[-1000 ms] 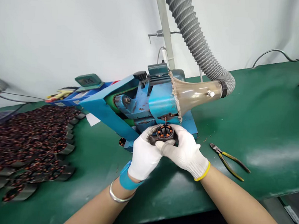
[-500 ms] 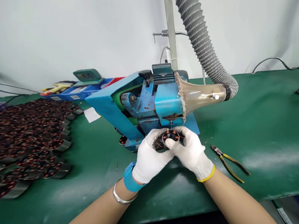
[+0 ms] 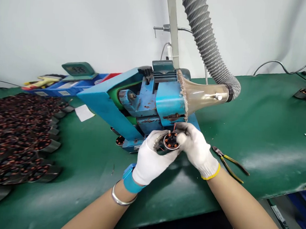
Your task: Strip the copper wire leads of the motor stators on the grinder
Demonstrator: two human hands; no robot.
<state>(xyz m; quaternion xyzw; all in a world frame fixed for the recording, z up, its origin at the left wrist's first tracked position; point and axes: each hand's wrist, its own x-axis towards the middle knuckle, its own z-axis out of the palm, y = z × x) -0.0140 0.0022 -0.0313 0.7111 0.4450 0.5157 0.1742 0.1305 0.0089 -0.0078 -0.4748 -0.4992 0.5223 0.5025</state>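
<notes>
My left hand point(image 3: 153, 155), in a white glove, is closed around a motor stator point(image 3: 171, 141), a ring with black inner parts and orange copper windings. Its open end faces up toward me. At the right side of the ring, my right hand point(image 3: 194, 144) is closed on it, thumb at the rim. Its gloved index finger touches a thin copper wire point(image 3: 174, 126) standing up from the stator. Just beyond both hands is the blue belt machine point(image 3: 171, 102), with a rusty slot in its front. The ring's underside is hidden by the fingers.
Many more stators point(image 3: 21, 132) crowd the left of the green table. Cutting pliers point(image 3: 230, 163) lie at the right. A clear funnel point(image 3: 203, 93) joins a grey hose point(image 3: 202, 30). Blue bins point(image 3: 67, 88), a digital clock point(image 3: 78, 70) and white paper point(image 3: 84, 113) are at the back left.
The view has shifted slightly to the right. My right thumb has moved from over the ring's opening to its right rim, and the stator sits a little farther from the machine's slot.
</notes>
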